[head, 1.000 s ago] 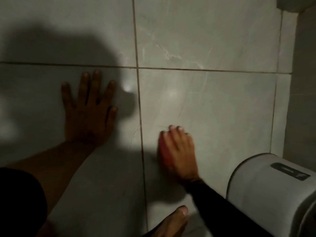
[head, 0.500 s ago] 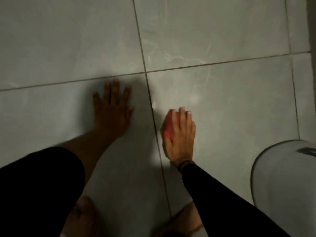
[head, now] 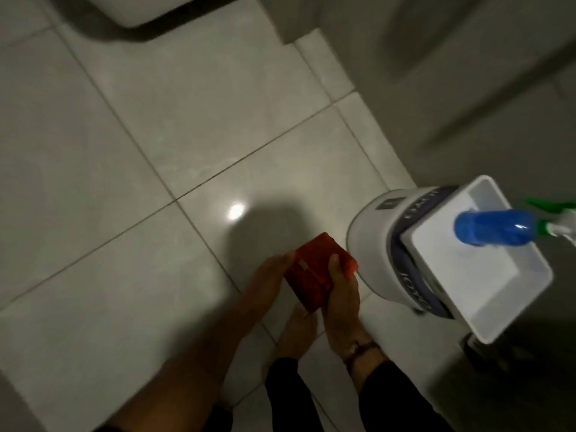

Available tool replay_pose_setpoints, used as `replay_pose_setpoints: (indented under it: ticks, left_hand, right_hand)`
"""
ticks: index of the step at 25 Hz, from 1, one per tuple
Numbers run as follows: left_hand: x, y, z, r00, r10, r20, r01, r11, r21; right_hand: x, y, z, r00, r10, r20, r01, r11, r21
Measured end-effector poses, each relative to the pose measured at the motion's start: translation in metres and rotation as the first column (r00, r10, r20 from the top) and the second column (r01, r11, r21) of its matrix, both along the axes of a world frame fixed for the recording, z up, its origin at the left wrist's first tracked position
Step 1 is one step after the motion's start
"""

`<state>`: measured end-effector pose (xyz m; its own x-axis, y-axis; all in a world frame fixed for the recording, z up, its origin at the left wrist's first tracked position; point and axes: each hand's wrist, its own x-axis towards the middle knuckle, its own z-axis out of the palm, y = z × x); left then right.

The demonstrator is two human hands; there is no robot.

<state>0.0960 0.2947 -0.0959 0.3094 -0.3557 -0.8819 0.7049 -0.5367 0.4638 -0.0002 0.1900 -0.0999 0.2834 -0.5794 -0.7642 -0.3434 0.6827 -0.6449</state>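
Observation:
A folded red cloth [head: 313, 271] is held above the pale tiled floor [head: 124, 151] between both hands. My left hand [head: 268, 279] cups its left edge with the fingers curved against it. My right hand [head: 341, 299] grips its right side, thumb lying over the top. A dark sleeve and a wrist band cover my right forearm. Below the cloth a bare foot [head: 297, 335] stands on the tiles.
A white round bin [head: 372, 244] stands just right of the cloth, with a white rectangular tub [head: 511, 294] on it. A blue spray bottle [head: 495, 227] with a green and white trigger lies in the tub. A white fixture base [head: 149, 10] sits at the top left; a wall rises on the right.
Both hands left the floor: the left no longer presses flat on the tile, the right stopped wiping. They now hold the red cloth together in the air. The view swung toward the bin.

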Motion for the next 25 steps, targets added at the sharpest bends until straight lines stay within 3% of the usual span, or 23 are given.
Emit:
replay_pose_setpoints:
  ticks: [2,5,8,10,15,17,19,21,25]
  left_hand:
    - [-0.016,-0.052,0.039,0.996,0.017,-0.086,-0.023,0.998,-0.061]
    - [-0.042,-0.127,0.074,0.992,-0.106,-0.069,0.098,0.988,-0.119]
    - [-0.06,-0.194,0.08,0.934,-0.353,0.05,0.356,0.92,-0.165]
    - [-0.064,-0.233,0.074,0.869,-0.452,0.2,0.477,0.874,-0.097]
    - [-0.078,-0.314,0.03,0.523,-0.657,0.543,0.686,0.702,0.189]
    - [-0.081,-0.325,0.007,0.391,-0.713,0.582,0.727,0.627,0.28]
    - [-0.083,-0.332,-0.009,0.319,-0.738,0.594,0.725,0.594,0.348]
    - [-0.088,-0.333,-0.016,0.252,-0.739,0.625,0.708,0.581,0.401]
    - [-0.095,-0.325,-0.008,0.023,-0.763,0.646,0.716,0.463,0.522]
  right_hand:
    - [-0.031,-0.027,0.037,0.994,-0.11,0.005,0.11,0.994,0.01]
    - [-0.076,-0.085,0.076,0.965,-0.26,-0.029,0.259,0.965,-0.046]
    - [-0.115,-0.145,0.088,0.945,-0.301,-0.131,0.288,0.951,-0.112]
    - [-0.129,-0.18,0.079,0.94,-0.27,-0.207,0.248,0.961,-0.124]
    - [-0.141,-0.251,0.022,0.927,-0.06,-0.369,0.018,0.993,-0.116]
    - [-0.14,-0.264,-0.001,0.901,0.035,-0.432,-0.087,0.991,-0.102]
    - [-0.138,-0.271,-0.02,0.856,0.097,-0.508,-0.163,0.983,-0.088]
    - [-0.135,-0.27,-0.035,0.802,0.088,-0.591,-0.18,0.979,-0.1]
    - [-0.125,-0.264,-0.037,0.703,-0.014,-0.711,-0.147,0.975,-0.165]
